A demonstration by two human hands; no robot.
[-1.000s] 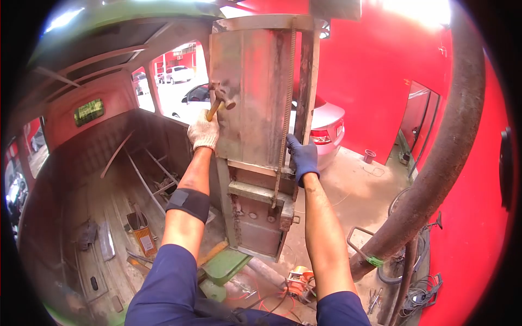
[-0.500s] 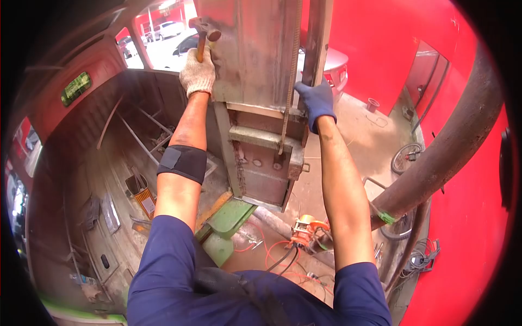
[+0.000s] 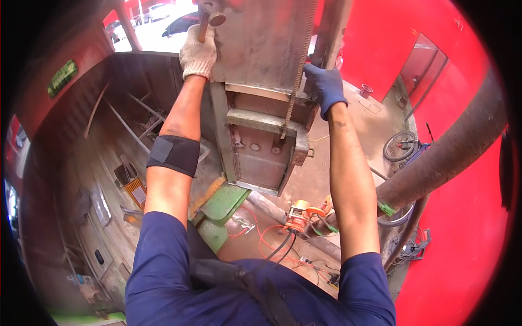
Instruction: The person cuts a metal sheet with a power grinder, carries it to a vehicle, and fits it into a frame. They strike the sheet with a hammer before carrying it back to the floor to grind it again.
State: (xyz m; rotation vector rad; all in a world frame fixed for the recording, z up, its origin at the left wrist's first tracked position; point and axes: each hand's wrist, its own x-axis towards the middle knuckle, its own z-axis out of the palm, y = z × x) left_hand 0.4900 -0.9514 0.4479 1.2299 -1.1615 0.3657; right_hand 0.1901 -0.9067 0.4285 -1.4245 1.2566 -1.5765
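My left hand (image 3: 198,53), in a pale knit glove, is wrapped round the handle of a hammer (image 3: 217,19) whose head is near the top edge. It is beside the left side of a tall grey metal panel (image 3: 258,46). On the panel's right, my right hand (image 3: 328,87), in a dark blue glove, grips the edge of an upright metal frame (image 3: 330,32); its fingertips are partly hidden. A ribbed metal rod (image 3: 298,81) runs down the panel's front. Under the panel sits a boxy metal section (image 3: 263,155) with open recesses.
A thick brown pipe (image 3: 451,157) slants across the right side. Low in the middle are an orange tool (image 3: 300,214) and cables. A green metal plate (image 3: 225,204) lies below the box. On the left floor stands a yellow container (image 3: 135,191). Bicycles (image 3: 399,146) are at right.
The view has shifted, so the box and floor objects sit higher in the picture. The hammer head is now partly at the top edge. Both hands keep their grips.
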